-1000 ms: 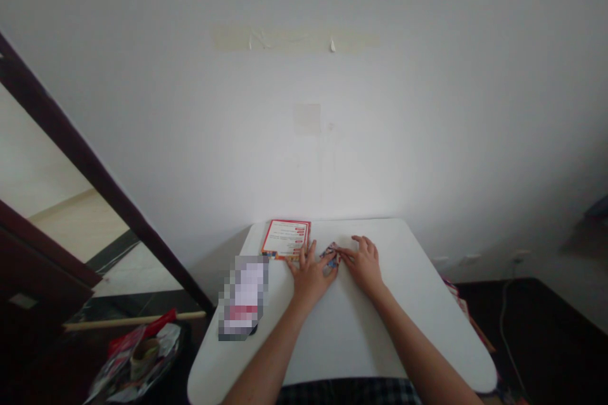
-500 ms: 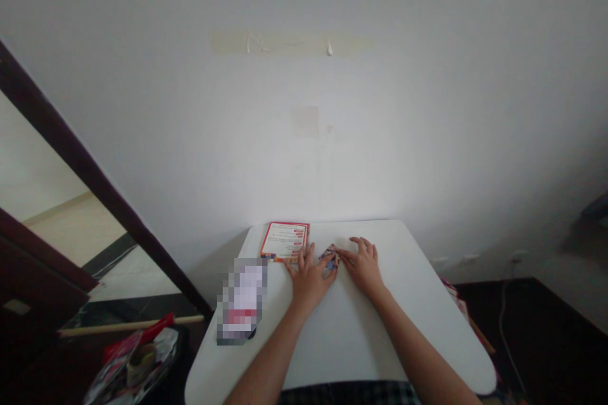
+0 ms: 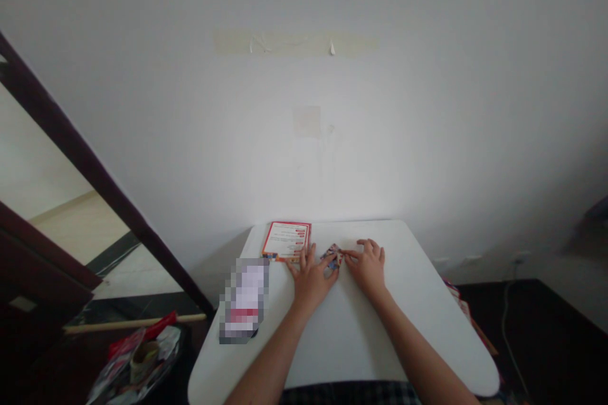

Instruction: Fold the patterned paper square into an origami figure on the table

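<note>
A white round-cornered table (image 3: 346,354) stands against a bare wall (image 3: 304,139), a crumpled red-and-silver packet (image 3: 118,370) lying below and well left of the fingers. On the tabletop, a red-bordered printed card (image 3: 286,240) sits just beyond the left hand's fingers, and a pixelated, unreadable object (image 3: 246,300) lies left of them. The left hand (image 3: 311,281) and right hand (image 3: 368,269) rest palms down, fingers (image 3: 308,257) loosely spread, the right sitting slightly farther right than half a second earlier. A small folded patterned paper (image 3: 331,257) lies between the two hands' fingertips, touching both; whether either pinches it cannot be told.
</note>
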Tool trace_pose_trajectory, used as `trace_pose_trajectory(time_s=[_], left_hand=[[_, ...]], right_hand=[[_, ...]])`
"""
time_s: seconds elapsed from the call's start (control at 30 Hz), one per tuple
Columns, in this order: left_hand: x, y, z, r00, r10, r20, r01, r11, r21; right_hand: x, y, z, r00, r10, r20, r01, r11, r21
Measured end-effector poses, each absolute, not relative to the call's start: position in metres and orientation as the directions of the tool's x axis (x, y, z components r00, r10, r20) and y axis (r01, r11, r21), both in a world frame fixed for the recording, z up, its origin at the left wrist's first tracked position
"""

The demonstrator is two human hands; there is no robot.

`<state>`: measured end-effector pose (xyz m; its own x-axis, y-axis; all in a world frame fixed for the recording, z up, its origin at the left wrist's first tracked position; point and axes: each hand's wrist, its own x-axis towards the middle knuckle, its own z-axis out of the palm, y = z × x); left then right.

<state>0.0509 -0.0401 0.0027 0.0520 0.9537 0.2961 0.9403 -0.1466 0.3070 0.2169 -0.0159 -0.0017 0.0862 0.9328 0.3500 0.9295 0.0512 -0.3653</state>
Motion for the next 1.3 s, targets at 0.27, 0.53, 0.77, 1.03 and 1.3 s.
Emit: trace_pose_trajectory(time_s=[0.27,0.53,0.77,1.03,1.3], left_hand=[[0.051,-0.040,0.001,0.039,0.952,0.302,0.944,-0.134,0.301],[0.049,-0.040,0.002,0.051,0.958,0.281,0.933,-0.146,0.328],[0.047,-0.039,0.000,0.059,0.959,0.277,0.934,-0.151,0.323],[0.045,-0.039,0.000,0.037,0.959,0.280,0.942,-0.128,0.311],[0.034,-0.040,0.005,0.051,0.972,0.227,0.929,-0.130,0.346]], right_hand=[[0.222,-0.015,-0.001,0.123,0.930,0.347,0.910,0.034,-0.413],[0.225,-0.013,-0.003,0.052,0.925,0.377,0.908,0.113,-0.404],[0.225,-0.014,-0.005,-0.076,0.916,0.394,0.912,0.224,-0.343],[0.224,-0.014,-0.007,-0.064,0.922,0.381,0.915,0.206,-0.346],[0.223,-0.016,-0.006,-0.076,0.927,0.368,0.924,0.204,-0.323]])
